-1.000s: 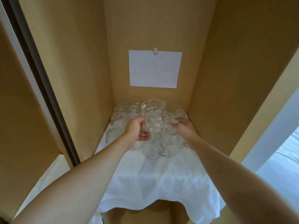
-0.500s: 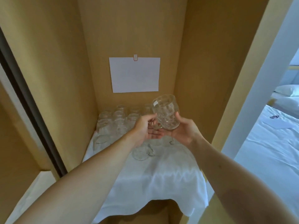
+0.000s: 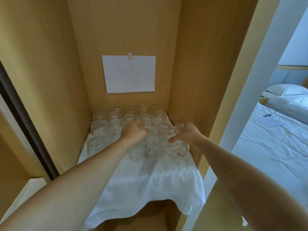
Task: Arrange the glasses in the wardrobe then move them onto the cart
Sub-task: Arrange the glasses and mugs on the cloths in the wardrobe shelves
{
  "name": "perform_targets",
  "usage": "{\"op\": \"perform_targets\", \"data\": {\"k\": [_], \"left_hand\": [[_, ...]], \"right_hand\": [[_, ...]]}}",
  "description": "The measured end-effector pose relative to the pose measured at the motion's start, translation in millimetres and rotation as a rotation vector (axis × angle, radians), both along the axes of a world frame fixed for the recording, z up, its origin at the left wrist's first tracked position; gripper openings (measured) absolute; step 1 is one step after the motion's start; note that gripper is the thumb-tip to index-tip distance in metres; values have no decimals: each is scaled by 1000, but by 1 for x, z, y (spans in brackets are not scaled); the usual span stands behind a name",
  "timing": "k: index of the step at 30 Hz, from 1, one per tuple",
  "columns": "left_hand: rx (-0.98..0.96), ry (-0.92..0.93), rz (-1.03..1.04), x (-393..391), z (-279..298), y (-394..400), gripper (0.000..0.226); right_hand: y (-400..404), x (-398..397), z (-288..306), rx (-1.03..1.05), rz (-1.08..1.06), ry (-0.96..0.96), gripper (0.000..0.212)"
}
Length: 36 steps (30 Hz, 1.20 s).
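One view only, from a camera worn on the person's head, wide-angle, so straight edges bow near the borders. It faces forward and down into the wardrobe, close enough that both forearms run in from 7 and 5 o'clock toward centre. The shelf cloth fills the lower middle; the paper on the back wall sits just above centre. At 3 o'clock, past the wardrobe's side, a bed shows.
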<state>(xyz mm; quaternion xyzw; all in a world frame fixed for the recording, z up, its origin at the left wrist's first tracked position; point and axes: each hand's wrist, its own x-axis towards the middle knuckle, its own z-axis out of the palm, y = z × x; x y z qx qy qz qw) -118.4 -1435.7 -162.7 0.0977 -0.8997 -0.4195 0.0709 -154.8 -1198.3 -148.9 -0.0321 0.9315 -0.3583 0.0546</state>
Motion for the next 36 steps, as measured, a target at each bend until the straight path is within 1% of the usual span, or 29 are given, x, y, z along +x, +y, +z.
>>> {"op": "perform_targets", "data": {"k": [2, 4, 6, 12, 19, 25, 31, 36], "left_hand": [[-169, 14, -47, 1, -6, -1, 44], [-312, 11, -94, 2, -11, -3, 50], [-397, 3, -116, 2, -15, -6, 54], [-471, -63, -144, 2, -28, -14, 60], [-517, -83, -104, 0, -31, -21, 61], [-564, -94, -88, 1, -33, -22, 64], [-557, -83, -50, 5, -36, -21, 68], [-586, -99, -65, 10, -36, -18, 68]], "right_hand": [[-2, 1, -11, 198, -15, 16, 108], [-5, 2, -25, 290, -24, 42, 108], [-9, 2, -39, 342, -12, 62, 106], [-24, -1, -65, 433, 22, 57, 101], [-31, -9, -85, 520, 91, 83, 110], [-33, -15, -86, 549, 101, 111, 102], [-31, -22, -87, 544, 135, 142, 101], [-29, -21, -85, 553, 161, 147, 103]]}}
